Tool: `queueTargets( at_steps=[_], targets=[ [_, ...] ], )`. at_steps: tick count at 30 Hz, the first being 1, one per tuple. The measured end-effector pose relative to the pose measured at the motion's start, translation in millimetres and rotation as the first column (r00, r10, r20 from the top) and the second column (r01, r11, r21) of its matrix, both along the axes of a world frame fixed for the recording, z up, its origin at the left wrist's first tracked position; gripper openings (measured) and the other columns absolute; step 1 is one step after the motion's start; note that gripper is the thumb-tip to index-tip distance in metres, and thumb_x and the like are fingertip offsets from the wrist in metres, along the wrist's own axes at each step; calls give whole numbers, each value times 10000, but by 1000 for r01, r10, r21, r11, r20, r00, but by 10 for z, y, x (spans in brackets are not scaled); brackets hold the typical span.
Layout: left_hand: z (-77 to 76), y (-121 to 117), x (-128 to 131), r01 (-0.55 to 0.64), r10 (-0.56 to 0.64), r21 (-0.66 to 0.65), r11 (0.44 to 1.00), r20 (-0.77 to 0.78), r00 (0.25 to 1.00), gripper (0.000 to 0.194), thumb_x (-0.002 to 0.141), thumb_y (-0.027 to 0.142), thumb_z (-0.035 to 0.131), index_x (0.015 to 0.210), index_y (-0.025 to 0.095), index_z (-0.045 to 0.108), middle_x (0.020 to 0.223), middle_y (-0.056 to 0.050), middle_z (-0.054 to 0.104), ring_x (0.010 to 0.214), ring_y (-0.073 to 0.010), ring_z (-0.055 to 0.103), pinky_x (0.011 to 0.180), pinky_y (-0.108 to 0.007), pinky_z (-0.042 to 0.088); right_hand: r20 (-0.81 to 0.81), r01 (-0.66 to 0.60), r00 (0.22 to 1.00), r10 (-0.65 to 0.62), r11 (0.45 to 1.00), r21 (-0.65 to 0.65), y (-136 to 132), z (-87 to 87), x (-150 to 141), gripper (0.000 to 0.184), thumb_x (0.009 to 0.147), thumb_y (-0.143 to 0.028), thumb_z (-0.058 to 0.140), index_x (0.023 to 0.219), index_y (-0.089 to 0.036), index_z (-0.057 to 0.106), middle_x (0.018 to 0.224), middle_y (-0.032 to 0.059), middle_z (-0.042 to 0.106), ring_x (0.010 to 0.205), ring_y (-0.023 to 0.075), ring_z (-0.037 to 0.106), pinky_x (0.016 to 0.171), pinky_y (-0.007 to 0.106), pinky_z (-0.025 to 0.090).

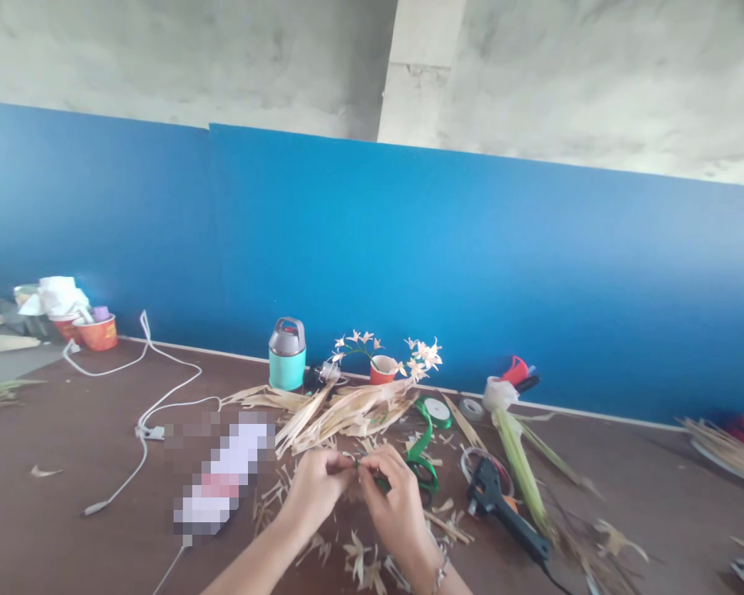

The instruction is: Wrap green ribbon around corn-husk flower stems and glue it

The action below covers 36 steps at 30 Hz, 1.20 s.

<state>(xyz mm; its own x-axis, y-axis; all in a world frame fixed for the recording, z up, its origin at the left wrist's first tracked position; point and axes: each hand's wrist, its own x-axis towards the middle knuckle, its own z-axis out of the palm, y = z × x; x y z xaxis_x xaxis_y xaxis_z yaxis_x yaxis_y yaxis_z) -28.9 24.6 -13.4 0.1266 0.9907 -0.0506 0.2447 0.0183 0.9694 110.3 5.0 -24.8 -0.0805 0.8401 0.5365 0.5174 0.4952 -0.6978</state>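
Note:
Close together at the front middle of the table, my left hand [320,489] and my right hand [393,492] meet at the fingertips, both pinched. A thin small green piece [356,464] shows between them; its kind is too small to tell. Just right of my right hand, a green ribbon [418,446] runs down from its roll [437,411], near green-handled scissors [425,475] partly hidden by that hand. Below my hands lie pale husk flowers [356,555]. Beyond them spreads a pile of dry corn husks [353,417].
A red cup [383,371] with pale flower sprays [425,357] stands at the back beside a teal flask [287,355]. Right sits a black glue gun [505,508] by green husks [521,467]. Left are a pixelated item [223,479] and white cable [145,413]. A blue partition [372,248] rises behind.

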Motion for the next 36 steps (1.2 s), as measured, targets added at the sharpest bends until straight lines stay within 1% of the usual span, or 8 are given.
queueTargets(
  at_steps=[3,6,11,17,23,27,32,36],
  targets=[
    [-7,2,-11,-12,12,4,1000,-18,1000,189,626,262,604,688,134,729,609,-19,658,623,-184,572,584,-250,388,32,0,999,0,1000,13,-22,22,-6,168,822,-109,459,712,-186,561,720,27,557,672,156,556,629,250,432],
    [-25,3,-21,1,-1,16,1000,-24,1000,189,627,263,600,680,133,727,592,-19,656,613,-187,576,574,-251,387,44,-2,999,1,1000,23,-36,44,-16,173,830,-109,452,734,-187,572,730,31,561,679,157,560,637,253,437],
    [-57,13,-22,-22,23,27,999,-23,999,171,619,255,594,649,134,711,573,-9,639,584,-172,558,560,-246,374,43,-4,999,3,1000,31,-44,60,-21,185,843,-118,444,727,-188,569,731,32,558,678,154,561,645,249,446],
    [-93,37,-7,-6,6,14,1000,10,1000,163,620,268,580,617,134,673,518,14,597,526,-146,527,515,-228,359,123,-25,992,19,998,53,-64,67,-7,196,865,-128,419,784,-189,587,757,36,556,682,150,562,650,244,450],
    [-88,22,-22,-18,20,50,999,-23,1000,154,615,231,548,606,142,673,550,9,627,568,-165,552,537,-235,362,145,-4,989,-8,996,88,-74,86,-26,204,854,-114,435,772,-196,603,748,31,566,664,144,571,640,226,457],
    [-80,15,-23,-30,33,70,997,-41,999,171,633,249,545,580,144,670,540,5,622,560,-166,545,533,-240,354,149,-18,989,5,996,88,-81,106,-34,217,868,-123,412,804,-198,605,762,41,561,675,154,572,639,240,457],
    [-67,29,-11,-27,26,32,999,44,999,178,626,265,591,671,136,705,590,-10,649,582,-169,553,560,-249,374,62,-14,998,10,997,70,-69,98,-14,205,877,-143,406,850,-196,602,788,55,587,688,161,585,648,246,468],
    [-6,7,0,-25,27,-21,999,114,993,153,609,257,614,649,135,698,596,-14,646,603,-171,554,583,-255,374,53,16,998,-19,998,63,-35,32,9,202,871,-158,414,858,-198,612,809,64,617,718,172,603,671,256,479]
  ],
)
